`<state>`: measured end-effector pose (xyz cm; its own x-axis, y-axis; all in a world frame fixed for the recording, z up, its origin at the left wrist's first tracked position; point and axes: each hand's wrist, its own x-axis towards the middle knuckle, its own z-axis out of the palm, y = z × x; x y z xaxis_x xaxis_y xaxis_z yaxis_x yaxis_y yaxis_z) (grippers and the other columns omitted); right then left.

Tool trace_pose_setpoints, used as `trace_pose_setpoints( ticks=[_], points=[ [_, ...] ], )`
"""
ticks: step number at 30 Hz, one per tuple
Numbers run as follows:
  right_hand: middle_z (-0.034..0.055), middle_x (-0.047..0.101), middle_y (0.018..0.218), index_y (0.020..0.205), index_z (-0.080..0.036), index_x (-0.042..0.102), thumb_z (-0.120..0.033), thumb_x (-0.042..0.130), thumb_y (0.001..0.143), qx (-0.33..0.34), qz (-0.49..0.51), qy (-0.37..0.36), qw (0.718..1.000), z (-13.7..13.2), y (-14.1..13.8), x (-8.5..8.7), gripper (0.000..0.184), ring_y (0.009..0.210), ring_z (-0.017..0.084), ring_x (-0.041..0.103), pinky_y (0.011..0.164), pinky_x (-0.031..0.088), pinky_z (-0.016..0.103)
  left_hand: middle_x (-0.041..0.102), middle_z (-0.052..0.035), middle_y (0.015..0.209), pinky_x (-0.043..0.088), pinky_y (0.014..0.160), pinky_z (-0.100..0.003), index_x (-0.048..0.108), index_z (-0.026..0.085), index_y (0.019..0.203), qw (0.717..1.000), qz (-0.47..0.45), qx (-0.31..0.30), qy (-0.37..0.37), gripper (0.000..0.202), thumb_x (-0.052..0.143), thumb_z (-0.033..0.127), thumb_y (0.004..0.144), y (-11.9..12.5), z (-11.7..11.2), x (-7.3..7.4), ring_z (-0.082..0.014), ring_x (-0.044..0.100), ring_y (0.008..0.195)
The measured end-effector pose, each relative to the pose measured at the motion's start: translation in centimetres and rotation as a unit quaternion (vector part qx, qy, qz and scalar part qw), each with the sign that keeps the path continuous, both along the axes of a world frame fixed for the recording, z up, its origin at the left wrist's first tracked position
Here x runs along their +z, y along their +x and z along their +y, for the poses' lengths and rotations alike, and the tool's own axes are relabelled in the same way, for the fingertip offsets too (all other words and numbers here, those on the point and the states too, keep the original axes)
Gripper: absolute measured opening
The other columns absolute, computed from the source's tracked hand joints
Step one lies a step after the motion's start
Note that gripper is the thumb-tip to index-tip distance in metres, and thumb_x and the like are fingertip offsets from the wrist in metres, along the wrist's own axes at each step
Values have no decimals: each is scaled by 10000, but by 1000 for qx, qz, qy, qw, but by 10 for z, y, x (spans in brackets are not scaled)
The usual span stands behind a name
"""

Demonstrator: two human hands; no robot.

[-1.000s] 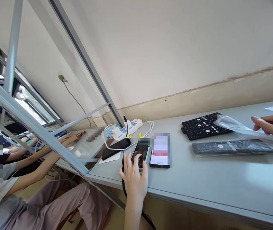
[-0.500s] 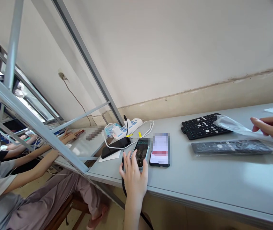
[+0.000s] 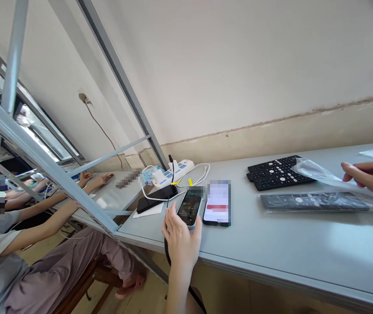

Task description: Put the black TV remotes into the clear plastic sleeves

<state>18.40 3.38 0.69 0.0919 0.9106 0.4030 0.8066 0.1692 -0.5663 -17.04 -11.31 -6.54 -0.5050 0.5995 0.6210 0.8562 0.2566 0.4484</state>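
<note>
My left hand is around the lower end of a dark-screened smartphone on the table, fingers along its left edge and thumb by its right edge. A second smartphone with a bright screen lies just to its right. My right hand hovers at the right edge with its fingers loosely bent and nothing visible between them. Below and beside it lies clear plastic wrapping. In front is a black remote control in a clear bag. Behind that, several black remote controls lie side by side.
A white power strip with plugs and cables stands near the wall. Another black phone lies on white paper. A metal frame post slants across the left. Beyond it, a seated person's arms reach over the neighbouring table.
My left fingers have moved off the phone's screen to its left edge, with the thumb still at the right side. My right hand has hardly moved. The view shifts slightly.
</note>
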Motion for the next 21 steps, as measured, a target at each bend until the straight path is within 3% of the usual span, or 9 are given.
trace_pose_setpoints(
  ticks=[10, 15, 21],
  points=[
    [87, 501, 452, 401, -257, 506, -993, 152, 187, -31, -13, -52, 998, -5, -6, 7, 844, 456, 212, 466, 491, 321, 344, 450, -224, 1320, 299, 1024, -562, 318, 115, 1271, 1000, 4, -2, -1, 572, 413, 439, 808, 1, 0, 0, -330, 408, 1266],
    [73, 489, 423, 400, -257, 503, -984, 204, 247, -8, -6, -29, 1000, -3, -5, 5, 800, 425, 199, 447, 465, 289, 321, 461, -225, 1304, 307, 1014, -572, 327, 115, 1262, 1000, 12, -5, 0, 557, 417, 428, 811, 1, 1, 0, -334, 413, 1260],
    [84, 518, 443, 373, -263, 505, -1001, 138, 101, -36, -12, -59, 998, -6, -9, 10, 867, 459, 224, 492, 487, 324, 345, 470, -218, 1297, 318, 1007, -570, 327, 120, 1260, 1000, 19, 0, 1, 560, 421, 434, 806, 0, 1, -1, -340, 418, 1254]
  ],
)
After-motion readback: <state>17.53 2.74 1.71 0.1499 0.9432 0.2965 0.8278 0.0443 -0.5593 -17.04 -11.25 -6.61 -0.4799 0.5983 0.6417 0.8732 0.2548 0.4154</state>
